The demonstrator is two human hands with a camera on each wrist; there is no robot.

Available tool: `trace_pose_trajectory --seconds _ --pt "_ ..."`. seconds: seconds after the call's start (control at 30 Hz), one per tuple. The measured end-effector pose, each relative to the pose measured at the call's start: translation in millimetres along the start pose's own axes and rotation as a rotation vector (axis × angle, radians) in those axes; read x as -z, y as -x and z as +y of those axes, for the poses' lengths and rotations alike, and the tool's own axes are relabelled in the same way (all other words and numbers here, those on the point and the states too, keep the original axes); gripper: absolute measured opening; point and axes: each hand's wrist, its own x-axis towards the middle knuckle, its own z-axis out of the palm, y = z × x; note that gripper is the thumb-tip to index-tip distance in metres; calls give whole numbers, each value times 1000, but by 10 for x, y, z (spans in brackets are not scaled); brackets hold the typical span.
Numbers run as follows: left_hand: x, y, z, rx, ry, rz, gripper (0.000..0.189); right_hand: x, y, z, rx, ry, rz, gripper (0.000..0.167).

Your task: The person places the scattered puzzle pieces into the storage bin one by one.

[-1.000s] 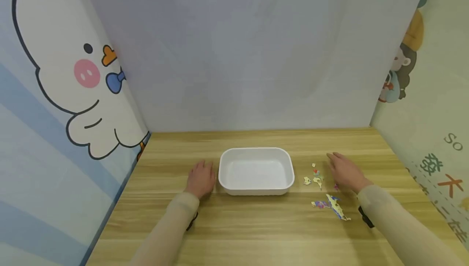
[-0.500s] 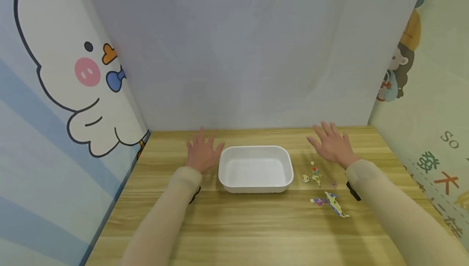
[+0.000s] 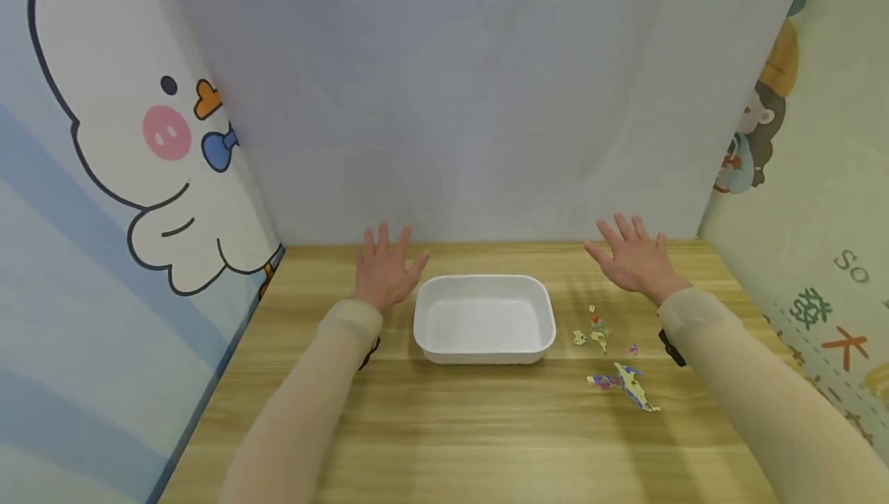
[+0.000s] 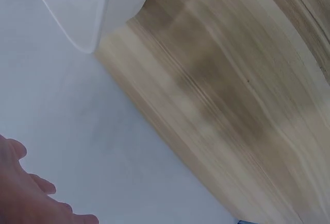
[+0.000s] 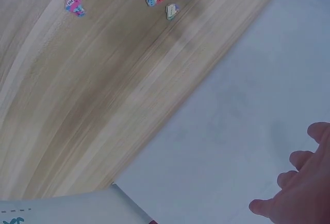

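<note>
On the table [image 3: 444, 427], the white tray [image 3: 484, 358] stands between the left hand [image 3: 385, 268] and right hand [image 3: 633, 261], both spread, holding nothing. Flat scraps [image 3: 599, 340] lie right of the tray; edge-pinching would probably lift them best. Only the head view includes the largest scrap [image 3: 633, 388]; the right wrist view alone reveals lettering.

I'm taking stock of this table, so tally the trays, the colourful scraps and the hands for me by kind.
White tray: 1
Colourful scraps: at least 7; some crowd together, so the exact count is unclear
Left hand and right hand: 2
Total: at least 10
</note>
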Motion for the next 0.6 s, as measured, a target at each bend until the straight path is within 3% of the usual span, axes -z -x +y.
trace_pose_trajectory --seconds 0.3,0.4,0.6 --pt "-98 68 -3 9 38 -31 71 4 31 -13 -6 -17 -5 78" --pt "-146 133 -1 17 92 -81 70 -21 72 6 -6 -31 -13 71" --pt "-294 266 -1 56 165 -124 46 -183 188 123 40 -57 -59 55"
